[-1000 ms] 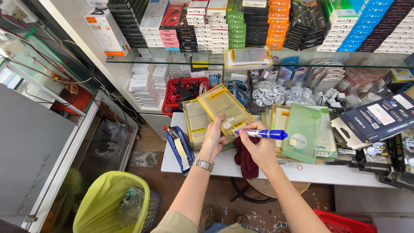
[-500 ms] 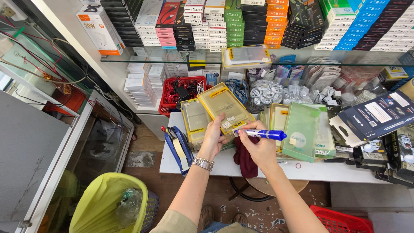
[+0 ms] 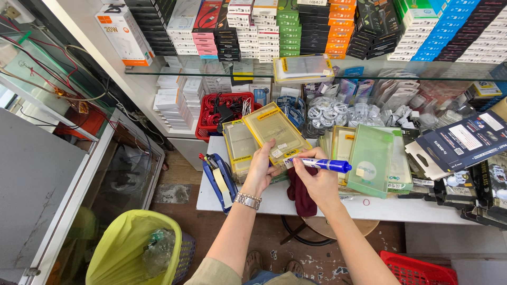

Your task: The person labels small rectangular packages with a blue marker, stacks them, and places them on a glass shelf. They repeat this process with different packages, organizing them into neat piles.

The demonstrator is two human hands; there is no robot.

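Two hands work over the white table [image 3: 296, 203]. The left hand [image 3: 260, 170] curls its fingers around a flat yellow packet [image 3: 275, 133] and holds it up at a tilt, above a pile of more packets. The right hand [image 3: 316, 178] pinches a blue marker [image 3: 325, 165], with the tip touching the packet's low edge. To write well here, I think the left hand should keep the packet very still, and the marker should press softly so the thin packet does not bend. A blue tape holder [image 3: 219, 177] sits just beside the left wrist.
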